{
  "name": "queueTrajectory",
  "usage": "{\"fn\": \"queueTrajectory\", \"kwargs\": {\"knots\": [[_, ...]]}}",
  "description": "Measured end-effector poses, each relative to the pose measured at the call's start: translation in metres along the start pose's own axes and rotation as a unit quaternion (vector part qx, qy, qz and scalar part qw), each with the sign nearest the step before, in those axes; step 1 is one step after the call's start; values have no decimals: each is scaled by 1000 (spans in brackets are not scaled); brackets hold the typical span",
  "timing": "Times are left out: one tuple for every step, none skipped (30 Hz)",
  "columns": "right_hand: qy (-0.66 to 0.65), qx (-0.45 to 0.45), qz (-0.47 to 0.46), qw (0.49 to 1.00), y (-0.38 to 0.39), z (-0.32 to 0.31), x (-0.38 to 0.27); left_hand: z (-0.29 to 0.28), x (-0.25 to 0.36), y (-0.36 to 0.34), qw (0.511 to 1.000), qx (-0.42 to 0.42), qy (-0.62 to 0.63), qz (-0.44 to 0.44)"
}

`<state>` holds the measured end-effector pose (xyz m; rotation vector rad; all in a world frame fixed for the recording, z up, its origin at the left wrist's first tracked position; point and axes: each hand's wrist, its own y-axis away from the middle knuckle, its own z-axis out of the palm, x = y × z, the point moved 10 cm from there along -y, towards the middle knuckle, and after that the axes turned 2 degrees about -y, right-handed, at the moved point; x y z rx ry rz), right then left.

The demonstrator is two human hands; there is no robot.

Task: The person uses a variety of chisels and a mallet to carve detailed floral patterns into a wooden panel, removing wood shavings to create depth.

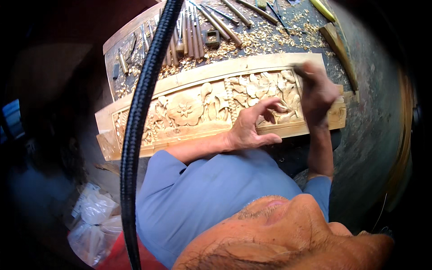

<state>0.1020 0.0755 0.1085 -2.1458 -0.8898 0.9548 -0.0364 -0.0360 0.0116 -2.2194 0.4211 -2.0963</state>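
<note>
A long pale wooden panel [216, 125], carved in relief with flowers and leaves, lies across the bench in front of me. Over its right half is my left hand [252, 123], its fingers curved and thumb held apart, with nothing visible between them. Its forearm runs along the panel's near edge. My right hand [318, 94] is at the panel's right end, smeared by motion. Something dark [299, 69] shows at its upper left, too blurred to name. Whether those fingers are closed on anything cannot be made out.
Behind the panel, the workbench [265, 38] carries scattered wood shavings and several chisels [193, 38]. A small dark square block [211, 38] sits among them. A wooden bar [339, 51] lies at the right. A black braided cable [143, 103] crosses the view. Plastic bags [95, 220] are at lower left.
</note>
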Motion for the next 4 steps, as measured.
{"fn": "queueTrajectory", "kwargs": {"knots": [[-26,-18,-11,999,-6,19,-21,-7,-6,-4,997,37,62,-11],[-73,-29,-48,996,-12,34,-44,-14,-11,-5,990,74,121,-24],[-68,-56,-74,993,-17,50,-68,-24,-23,4,989,90,117,-18],[-108,-76,-78,988,-18,64,-85,-28,-31,12,985,78,152,-14]]}}
